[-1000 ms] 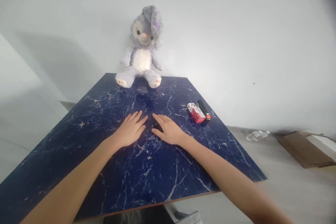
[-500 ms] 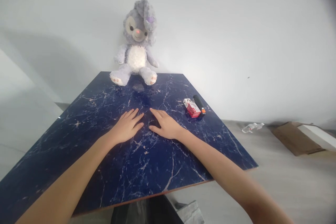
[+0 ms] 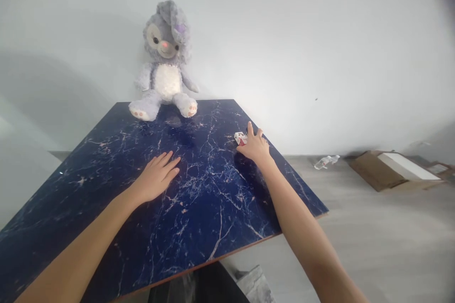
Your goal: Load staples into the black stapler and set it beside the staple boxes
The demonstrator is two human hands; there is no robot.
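My left hand lies flat on the dark blue marbled table, fingers stretched out and nothing in it. My right hand is over a small red and white box near the table's right edge. Its fingers are spread apart, with the thumb by the box's near side. The hand hides much of the box and nearly all of a black cylindrical object beside it. Whether the fingers touch the box, I cannot tell.
A grey plush rabbit sits at the table's far edge against the white wall. On the floor to the right lie a clear plastic bottle and an opened cardboard box.
My right hand has moved right and forward from the table's middle to the red and white box. My left hand stays flat on the table. The view has turned slightly right.
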